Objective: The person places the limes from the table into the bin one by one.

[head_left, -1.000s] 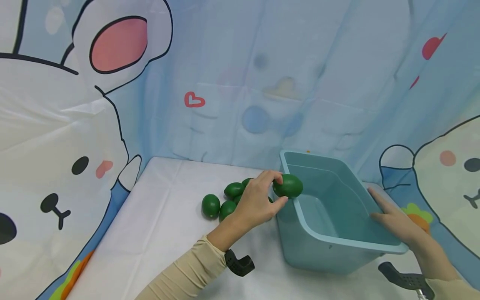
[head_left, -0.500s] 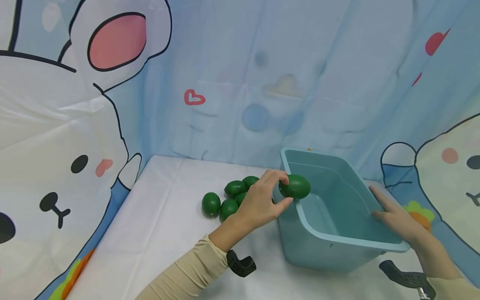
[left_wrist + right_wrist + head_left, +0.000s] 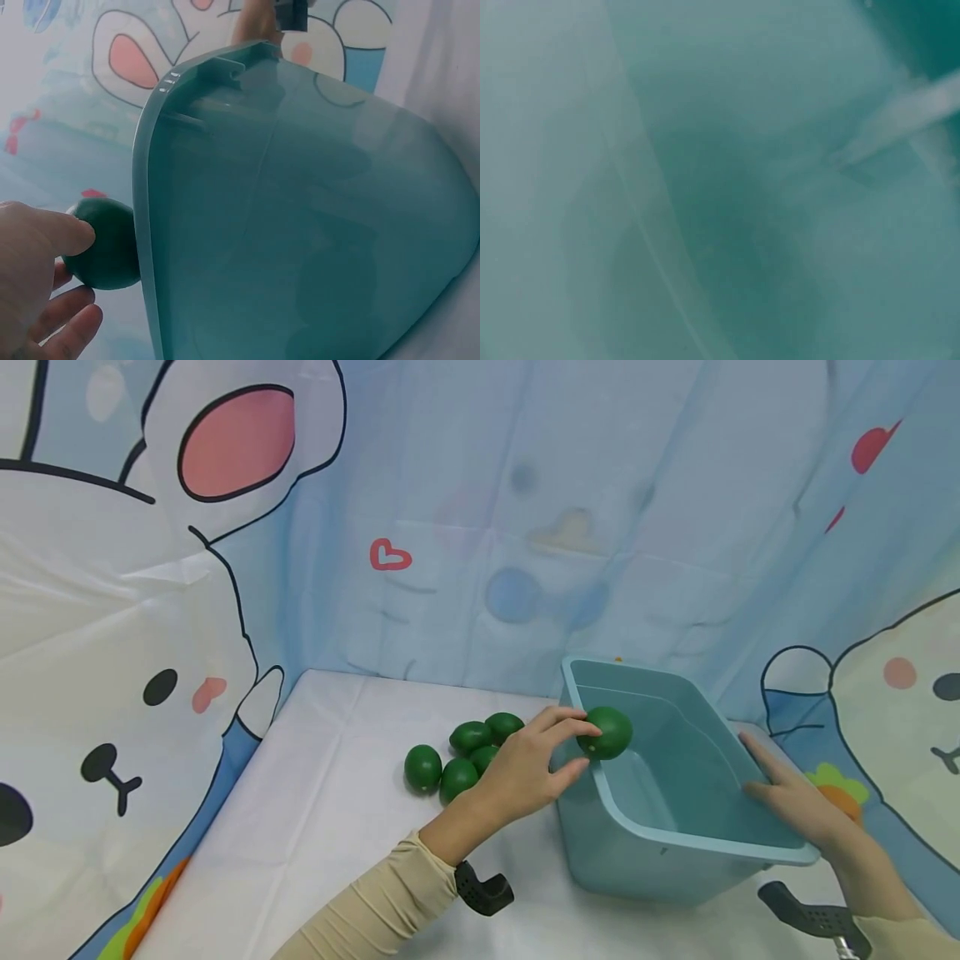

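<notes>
At the left rim of a teal plastic bin, my left hand holds a smooth dark green oval fruit by its fingertips. The fruit overlaps the rim in the head view; in the left wrist view the thumb lies across the fruit, with fingers bent beneath. My right hand grips the bin's right rim, thumb inside and fingers outside. Several similar fruits lie grouped on the table left of the bin, partly hidden by the left hand.
A white cloth covers the table. Behind it hangs a pale blue curtain with cartoon figures. Dark wrist mounts stick out below both forearms. The right wrist view is filled by blurred teal bin wall.
The left hand has shifted slightly right with the fruit, which now reaches further over the rim and has turned end-on. The right hand and bin stay put.
</notes>
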Action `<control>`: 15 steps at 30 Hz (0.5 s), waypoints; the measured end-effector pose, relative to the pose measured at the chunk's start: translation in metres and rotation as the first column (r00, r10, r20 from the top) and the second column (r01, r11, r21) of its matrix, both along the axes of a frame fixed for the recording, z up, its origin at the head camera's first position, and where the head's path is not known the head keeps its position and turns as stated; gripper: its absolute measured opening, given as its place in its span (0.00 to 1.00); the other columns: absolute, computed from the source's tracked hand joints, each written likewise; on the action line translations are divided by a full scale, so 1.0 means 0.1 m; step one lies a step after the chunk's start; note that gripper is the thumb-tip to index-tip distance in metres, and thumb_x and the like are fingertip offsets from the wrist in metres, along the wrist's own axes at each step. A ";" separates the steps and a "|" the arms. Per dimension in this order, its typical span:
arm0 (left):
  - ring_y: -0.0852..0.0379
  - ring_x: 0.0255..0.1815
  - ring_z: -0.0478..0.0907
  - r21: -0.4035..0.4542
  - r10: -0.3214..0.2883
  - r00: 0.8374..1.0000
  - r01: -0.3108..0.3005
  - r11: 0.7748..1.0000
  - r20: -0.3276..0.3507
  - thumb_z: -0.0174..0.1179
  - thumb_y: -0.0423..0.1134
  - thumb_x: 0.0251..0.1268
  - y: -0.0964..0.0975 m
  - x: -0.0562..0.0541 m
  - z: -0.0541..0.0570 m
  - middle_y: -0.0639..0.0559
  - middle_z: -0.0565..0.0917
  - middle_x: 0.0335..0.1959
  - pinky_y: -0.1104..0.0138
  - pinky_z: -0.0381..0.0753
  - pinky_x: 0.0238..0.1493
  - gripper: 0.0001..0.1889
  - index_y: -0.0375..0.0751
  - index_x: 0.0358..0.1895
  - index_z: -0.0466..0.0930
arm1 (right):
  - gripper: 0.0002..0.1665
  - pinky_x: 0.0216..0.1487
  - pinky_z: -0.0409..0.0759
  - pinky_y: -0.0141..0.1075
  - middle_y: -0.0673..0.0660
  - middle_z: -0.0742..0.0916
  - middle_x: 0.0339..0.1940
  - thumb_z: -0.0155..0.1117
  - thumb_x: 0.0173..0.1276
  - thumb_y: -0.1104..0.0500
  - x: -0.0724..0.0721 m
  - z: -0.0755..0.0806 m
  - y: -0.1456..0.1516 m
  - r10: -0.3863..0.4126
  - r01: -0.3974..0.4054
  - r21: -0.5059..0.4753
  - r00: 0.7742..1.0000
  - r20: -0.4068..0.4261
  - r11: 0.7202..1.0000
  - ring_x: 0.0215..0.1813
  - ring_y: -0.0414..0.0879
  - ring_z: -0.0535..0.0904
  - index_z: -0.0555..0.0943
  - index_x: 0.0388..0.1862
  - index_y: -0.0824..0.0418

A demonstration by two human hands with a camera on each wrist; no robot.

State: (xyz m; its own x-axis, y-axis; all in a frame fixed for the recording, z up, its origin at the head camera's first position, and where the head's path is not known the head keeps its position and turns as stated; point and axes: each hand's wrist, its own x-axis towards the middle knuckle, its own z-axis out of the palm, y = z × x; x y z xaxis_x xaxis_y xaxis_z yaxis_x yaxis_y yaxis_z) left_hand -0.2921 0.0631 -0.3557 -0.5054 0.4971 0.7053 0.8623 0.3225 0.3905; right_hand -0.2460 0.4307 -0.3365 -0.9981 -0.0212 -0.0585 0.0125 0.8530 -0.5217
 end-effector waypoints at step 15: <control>0.62 0.65 0.71 -0.086 -0.011 0.998 0.006 0.996 -0.059 0.58 0.40 0.67 0.01 0.01 0.00 0.57 0.74 0.63 0.77 0.74 0.53 0.15 0.54 0.56 0.77 | 0.45 0.47 0.67 0.74 0.81 0.46 0.72 0.42 0.74 0.61 0.00 0.04 -0.02 -0.001 0.001 -0.016 1.000 0.007 1.000 0.61 0.85 0.57 0.24 0.74 0.58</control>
